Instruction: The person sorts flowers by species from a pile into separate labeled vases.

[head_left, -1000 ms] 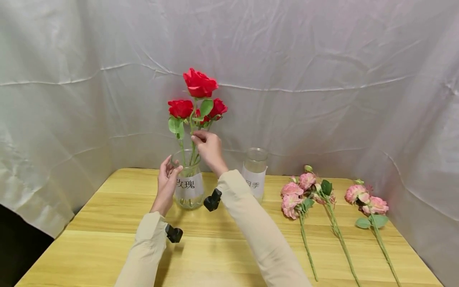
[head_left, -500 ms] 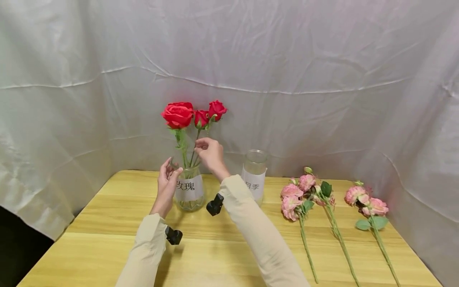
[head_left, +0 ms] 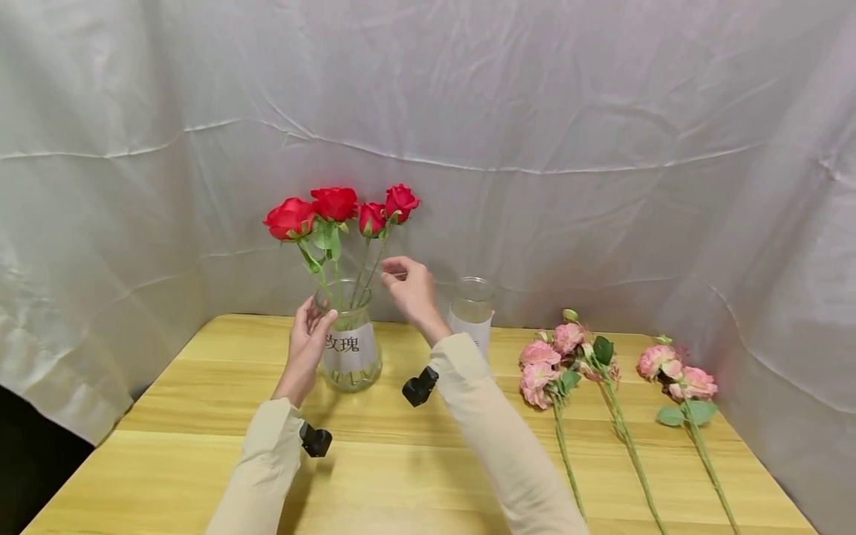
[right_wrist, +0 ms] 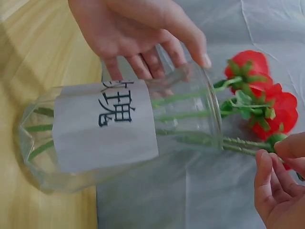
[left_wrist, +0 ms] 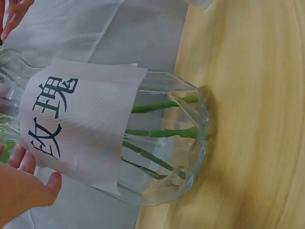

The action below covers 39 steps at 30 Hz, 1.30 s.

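A clear glass vase [head_left: 351, 375] with a white paper label stands upright and holds several red roses, two large [head_left: 290, 218] and two small [head_left: 402, 202]. My left hand [head_left: 307, 349] holds the vase at its neck, thumb near the rim and fingers curved behind the glass. Just right of the rose stems is my right hand [head_left: 411, 290], its fingers loosely bent with nothing seen between them; a narrow gap parts it from the stems in the head view. Through the glass in the left wrist view, green stems [left_wrist: 164, 133] reach near the bottom.
A second labelled glass vase [head_left: 473, 297], partly hidden by my right forearm, stands to the right with no flowers in it. Several pink flower stems [head_left: 538, 375] lie on the wooden table [head_left: 394, 483] farther right. A grey cloth [head_left: 535, 96] hangs behind.
The tall large rose has dropped into the vase and now leans left, its head apart from the others. My right hand has let go and moved right. The left hand stays at the vase.
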{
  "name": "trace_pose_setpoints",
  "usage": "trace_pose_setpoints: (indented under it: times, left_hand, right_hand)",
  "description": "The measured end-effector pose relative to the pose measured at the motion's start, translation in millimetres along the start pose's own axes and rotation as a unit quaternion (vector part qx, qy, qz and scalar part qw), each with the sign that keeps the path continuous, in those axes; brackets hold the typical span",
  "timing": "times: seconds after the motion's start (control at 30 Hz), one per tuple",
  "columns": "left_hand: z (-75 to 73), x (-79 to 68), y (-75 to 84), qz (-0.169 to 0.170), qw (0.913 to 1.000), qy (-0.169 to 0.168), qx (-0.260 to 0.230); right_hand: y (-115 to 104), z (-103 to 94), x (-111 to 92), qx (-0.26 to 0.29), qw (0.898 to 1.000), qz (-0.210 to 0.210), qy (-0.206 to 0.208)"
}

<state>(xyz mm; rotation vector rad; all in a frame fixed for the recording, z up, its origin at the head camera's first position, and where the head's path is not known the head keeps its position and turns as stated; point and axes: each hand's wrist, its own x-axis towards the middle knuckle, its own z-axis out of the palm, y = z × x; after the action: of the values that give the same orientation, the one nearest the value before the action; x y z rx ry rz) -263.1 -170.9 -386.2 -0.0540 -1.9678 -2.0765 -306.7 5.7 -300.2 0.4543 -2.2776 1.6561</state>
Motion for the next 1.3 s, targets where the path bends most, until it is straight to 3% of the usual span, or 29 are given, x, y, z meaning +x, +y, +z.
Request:
trace_pose_setpoints:
  times: [0.2,0.57,0.77,0.9,1.03,1.3]
  left_hand:
    - [-4.2,-4.2,-2.9,-0.009,0.9994,0.003,0.033]
    - [-16.0,-16.5,-7.1,0.004,0.9934,-0.018,0.113]
    - [-20.3,-26.4,-2.2,-0.009,0.9839,-0.026,0.176]
    - [-20.4,-35.4,-0.3,0.005,0.9770,-0.014,0.213]
    - [-17.1,-45.1,1.7,0.024,0.9789,0.003,0.203]
    - [-3.3,-60.0,-0.6,0.014,0.9946,0.020,0.101]
  right_hand:
    - [2,-16.8,-8,0.049,0.999,0.011,-0.002]
    - [4,-46.5,-26,0.042,0.999,-0.018,-0.024]
    - [5,-68.1,-41,0.030,0.998,-0.031,-0.036]
    - [6,-86.2,-50,0.026,0.998,-0.044,-0.036]
    - [13,-107.1,-61,0.022,0.998,-0.050,-0.025]
    - [40,-152.3,-86,-0.018,1.000,-0.006,0.007]
